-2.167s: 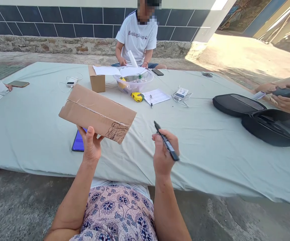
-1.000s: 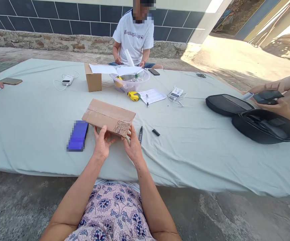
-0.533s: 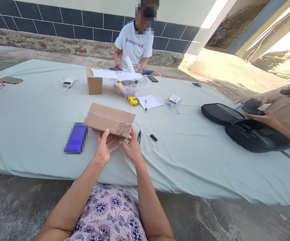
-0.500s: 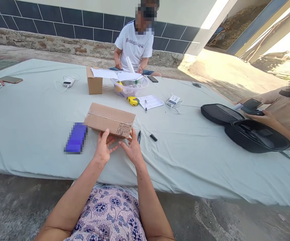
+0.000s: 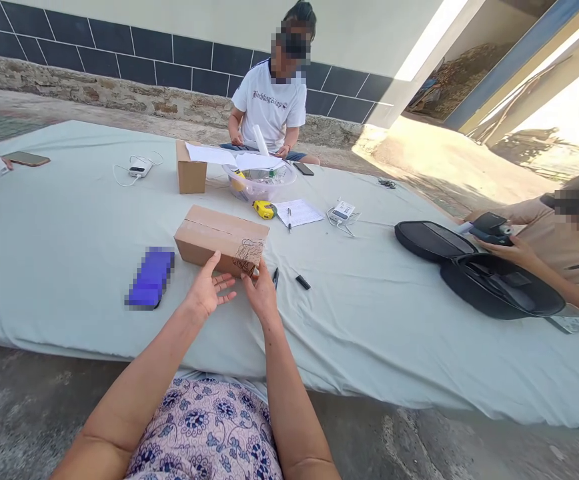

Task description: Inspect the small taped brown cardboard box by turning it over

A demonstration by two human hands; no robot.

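Note:
A brown cardboard box (image 5: 214, 230) lies on the cloth-covered table, with black scribbled lines near its right end. My left hand (image 5: 209, 287) is at its front side, fingers spread and pointing right, the thumb up against the front face. My right hand (image 5: 260, 290) grips the box's lower right front corner, thumb in front and some fingers hidden round the end. Just right of that hand lies a black marker (image 5: 276, 277), and farther right its black cap (image 5: 303, 283). A blue pixelated phone-shaped object (image 5: 150, 278) lies left of the box.
Beyond the box stand another carton (image 5: 192, 177), a plastic basket (image 5: 287, 179), a yellow tape measure (image 5: 264, 209) and a written sheet (image 5: 307, 213). A power bank (image 5: 342, 212) lies right. An open black case (image 5: 499, 283) is by a person at right; another person sits opposite.
The view has shifted slightly. My right hand has closed in at the box's right front corner, and the box has turned a little. The person at right has moved the dark device.

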